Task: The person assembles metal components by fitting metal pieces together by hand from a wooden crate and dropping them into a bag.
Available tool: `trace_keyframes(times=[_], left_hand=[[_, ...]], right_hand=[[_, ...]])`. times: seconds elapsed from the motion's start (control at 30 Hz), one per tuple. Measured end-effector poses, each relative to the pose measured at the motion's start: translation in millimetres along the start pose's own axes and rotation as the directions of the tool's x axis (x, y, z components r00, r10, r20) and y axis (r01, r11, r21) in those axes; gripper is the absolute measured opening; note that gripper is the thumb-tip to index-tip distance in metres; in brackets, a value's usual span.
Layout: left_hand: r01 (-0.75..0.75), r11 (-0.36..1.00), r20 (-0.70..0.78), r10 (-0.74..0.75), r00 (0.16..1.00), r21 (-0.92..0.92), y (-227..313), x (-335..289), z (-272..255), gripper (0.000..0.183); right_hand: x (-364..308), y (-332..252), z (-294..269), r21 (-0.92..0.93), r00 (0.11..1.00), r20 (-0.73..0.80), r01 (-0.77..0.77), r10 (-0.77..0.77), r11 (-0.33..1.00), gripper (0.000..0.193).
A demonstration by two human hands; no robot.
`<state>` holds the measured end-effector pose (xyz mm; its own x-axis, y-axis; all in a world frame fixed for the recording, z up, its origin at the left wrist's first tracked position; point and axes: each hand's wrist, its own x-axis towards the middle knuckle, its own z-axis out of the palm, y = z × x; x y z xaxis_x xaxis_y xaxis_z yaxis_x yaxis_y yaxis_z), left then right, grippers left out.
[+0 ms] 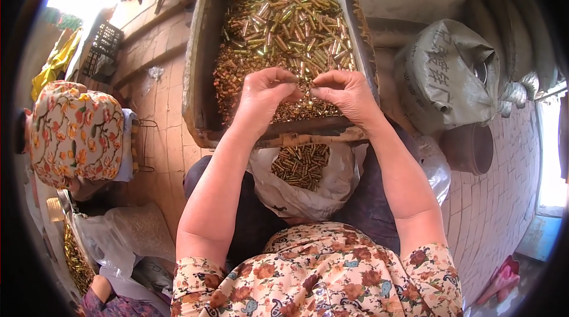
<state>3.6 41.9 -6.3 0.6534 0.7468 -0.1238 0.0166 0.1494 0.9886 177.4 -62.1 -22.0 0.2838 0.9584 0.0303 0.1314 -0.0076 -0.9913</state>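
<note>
My left hand (pixel 268 93) and my right hand (pixel 347 96) are over the near half of a large worn trough (pixel 191 74), fingertips facing each other a short way apart. Thumb and fingers are pinched together on both; whatever small pieces they hold are too small to make out. Long brass-coloured metal tubes (pixel 290 17) are heaped in the far part of the trough. Small reddish-gold metal pieces (pixel 234 77) lie along its left side and under my hands. Between my knees, a white sack (pixel 269 189) stands open with short brass-coloured metal parts (pixel 300 166) inside.
To the right are a stuffed grey woven sack (pixel 441 74) and a brown bucket (pixel 468 150). A flower-patterned cushion-like bundle (pixel 77 133) is at the left, with a black crate (pixel 102 50) beyond. Another person's sleeve (pixel 115 304) shows at lower left near more brass-coloured parts (pixel 76 252).
</note>
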Motion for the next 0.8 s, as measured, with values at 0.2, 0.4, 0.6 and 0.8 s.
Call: trace_keyframes(times=[0.2, 0.4, 0.6, 0.8], left_hand=[[-0.009, 0.985, 0.018, 0.012, 1.0, -0.175, -1, -8, -2, 0.012], [0.002, 0.988, -0.006, -0.003, 1.0, -0.157, 5, -11, -2, 0.015], [0.022, 0.983, -0.016, -0.025, 1.0, -0.184, 5, -12, 0, 0.016], [0.046, 0.975, 0.002, -0.046, 0.999, -0.216, 4, -12, 2, 0.011]], right_hand=[[-7, -10, 7, 0.149, 0.989, 0.03, -0.146, 0.143, 0.978, 0.017], [-9, -14, 8, 0.081, 0.994, 0.035, -0.108, 0.106, 0.991, 0.017], [-10, -16, 9, 0.066, 0.997, 0.037, -0.073, 0.071, 0.995, 0.016], [-11, -18, 11, 0.183, 0.996, 0.004, -0.091, 0.092, 0.979, 0.013]])
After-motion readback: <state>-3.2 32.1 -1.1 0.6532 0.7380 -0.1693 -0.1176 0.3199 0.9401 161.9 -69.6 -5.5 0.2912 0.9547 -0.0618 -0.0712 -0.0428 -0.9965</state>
